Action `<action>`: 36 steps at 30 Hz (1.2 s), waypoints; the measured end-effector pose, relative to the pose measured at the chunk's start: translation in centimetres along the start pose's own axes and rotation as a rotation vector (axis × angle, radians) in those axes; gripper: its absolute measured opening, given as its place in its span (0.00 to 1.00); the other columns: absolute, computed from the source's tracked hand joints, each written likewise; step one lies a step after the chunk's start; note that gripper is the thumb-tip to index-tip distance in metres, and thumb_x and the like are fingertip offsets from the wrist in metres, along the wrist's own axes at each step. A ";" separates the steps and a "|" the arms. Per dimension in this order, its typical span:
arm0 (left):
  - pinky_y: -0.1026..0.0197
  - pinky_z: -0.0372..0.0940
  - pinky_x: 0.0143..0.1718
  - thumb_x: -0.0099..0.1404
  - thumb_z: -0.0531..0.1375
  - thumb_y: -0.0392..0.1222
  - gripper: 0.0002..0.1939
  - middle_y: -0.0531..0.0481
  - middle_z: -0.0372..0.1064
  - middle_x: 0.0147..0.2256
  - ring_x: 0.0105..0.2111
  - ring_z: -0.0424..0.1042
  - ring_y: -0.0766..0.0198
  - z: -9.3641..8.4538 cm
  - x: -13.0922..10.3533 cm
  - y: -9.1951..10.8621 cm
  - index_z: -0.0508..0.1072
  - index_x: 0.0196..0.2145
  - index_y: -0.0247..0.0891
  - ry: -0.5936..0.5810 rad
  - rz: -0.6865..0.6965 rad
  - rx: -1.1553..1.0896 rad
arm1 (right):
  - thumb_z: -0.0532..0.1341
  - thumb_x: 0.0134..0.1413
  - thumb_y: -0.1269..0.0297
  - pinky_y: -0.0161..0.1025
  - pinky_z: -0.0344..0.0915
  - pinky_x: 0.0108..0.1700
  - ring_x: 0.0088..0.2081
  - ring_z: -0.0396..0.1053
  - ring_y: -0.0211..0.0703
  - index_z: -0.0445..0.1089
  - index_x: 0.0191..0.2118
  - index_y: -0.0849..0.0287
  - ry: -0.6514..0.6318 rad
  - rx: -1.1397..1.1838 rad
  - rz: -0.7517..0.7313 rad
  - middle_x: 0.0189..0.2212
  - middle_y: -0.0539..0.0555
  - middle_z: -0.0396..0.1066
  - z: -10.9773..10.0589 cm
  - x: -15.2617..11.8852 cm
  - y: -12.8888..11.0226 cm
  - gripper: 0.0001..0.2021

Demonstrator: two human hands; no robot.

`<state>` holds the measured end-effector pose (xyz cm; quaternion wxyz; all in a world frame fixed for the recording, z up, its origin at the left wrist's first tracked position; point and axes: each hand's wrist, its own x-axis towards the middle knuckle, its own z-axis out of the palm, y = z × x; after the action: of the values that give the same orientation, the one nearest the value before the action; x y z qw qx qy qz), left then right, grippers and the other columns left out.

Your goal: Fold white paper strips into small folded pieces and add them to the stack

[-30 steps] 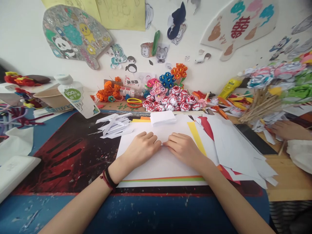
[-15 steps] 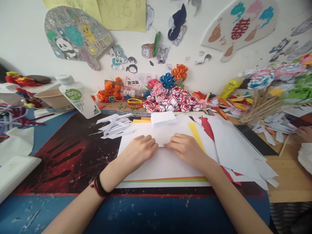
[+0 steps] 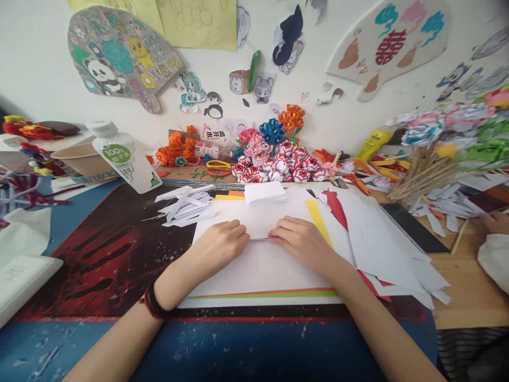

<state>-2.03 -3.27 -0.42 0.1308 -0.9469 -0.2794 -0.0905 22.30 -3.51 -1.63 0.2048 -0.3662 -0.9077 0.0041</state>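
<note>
A small white sheet of paper lies between my hands, its near edge slightly raised over larger white sheets. My left hand is closed at the sheet's left end, fingers curled down onto it. At the right part of the near edge, my right hand pinches the paper between thumb and fingers. Just beyond my hands sits a neat stack of small white papers. To the left lie cut white paper strips. Both palms and the thumb of my left hand are hidden.
A white bottle stands at back left. Red-and-white paper flowers line the back by the wall. Loose white sheets pile up on the right. Another person's hand shows at the right edge, near flowers on sticks.
My left hand has slid a little left along the paper's near edge. My right hand stays nearly in place, still pinching. The view has shifted slightly.
</note>
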 end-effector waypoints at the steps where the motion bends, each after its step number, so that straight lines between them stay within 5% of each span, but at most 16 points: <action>1: 0.60 0.56 0.29 0.70 0.49 0.32 0.14 0.47 0.64 0.28 0.30 0.63 0.61 0.1 0.1 0.1 0.70 0.29 0.34 0.015 -0.023 0.015 | 0.54 0.65 0.68 0.40 0.63 0.38 0.35 0.68 0.43 0.73 0.35 0.61 0.007 -0.010 0.000 0.31 0.55 0.72 0.0 0.0 -0.1 0.11; 6: 0.62 0.59 0.30 0.70 0.52 0.40 0.12 0.49 0.69 0.29 0.30 0.67 0.62 0.4 0.5 0.2 0.72 0.34 0.34 0.100 -0.231 -0.170 | 0.54 0.64 0.71 0.39 0.64 0.40 0.36 0.69 0.42 0.70 0.37 0.60 0.050 0.071 0.090 0.34 0.55 0.72 -0.3 0.3 -0.8 0.08; 11: 0.64 0.61 0.31 0.67 0.57 0.37 0.09 0.49 0.71 0.27 0.28 0.69 0.65 0.3 0.5 0.2 0.75 0.32 0.35 0.189 -0.374 -0.436 | 0.58 0.60 0.71 0.35 0.64 0.37 0.33 0.70 0.39 0.70 0.37 0.58 0.115 0.368 0.235 0.33 0.51 0.74 -0.2 0.4 -1.1 0.04; 20: 0.63 0.60 0.31 0.68 0.56 0.38 0.10 0.48 0.71 0.27 0.29 0.68 0.63 -0.2 0.7 0.7 0.76 0.33 0.35 0.228 -0.318 -0.457 | 0.58 0.53 0.77 0.34 0.58 0.28 0.25 0.63 0.36 0.66 0.26 0.59 0.243 0.472 0.271 0.22 0.48 0.67 0.5 0.3 -0.9 0.09; 31: 0.65 0.59 0.30 0.68 0.56 0.38 0.11 0.50 0.69 0.25 0.26 0.67 0.67 -0.2 1.1 1.3 0.76 0.31 0.35 0.195 -0.340 -0.589 | 0.61 0.56 0.68 0.36 0.64 0.34 0.31 0.69 0.39 0.73 0.36 0.58 0.120 0.614 0.216 0.32 0.52 0.75 0.5 1.1 -1.7 0.04; 36: 0.66 0.59 0.30 0.67 0.56 0.37 0.11 0.50 0.72 0.26 0.27 0.69 0.66 -0.4 1.3 1.3 0.77 0.32 0.36 0.187 -0.311 -0.644 | 0.64 0.52 0.71 0.34 0.60 0.28 0.24 0.65 0.36 0.71 0.25 0.59 0.150 0.622 0.286 0.22 0.48 0.71 0.7 1.0 -1.6 0.07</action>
<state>-0.27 -3.79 -0.02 -0.1643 -0.8733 -0.3642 -0.2787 20.30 -3.93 -1.61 0.3702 -0.4090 -0.7850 0.2820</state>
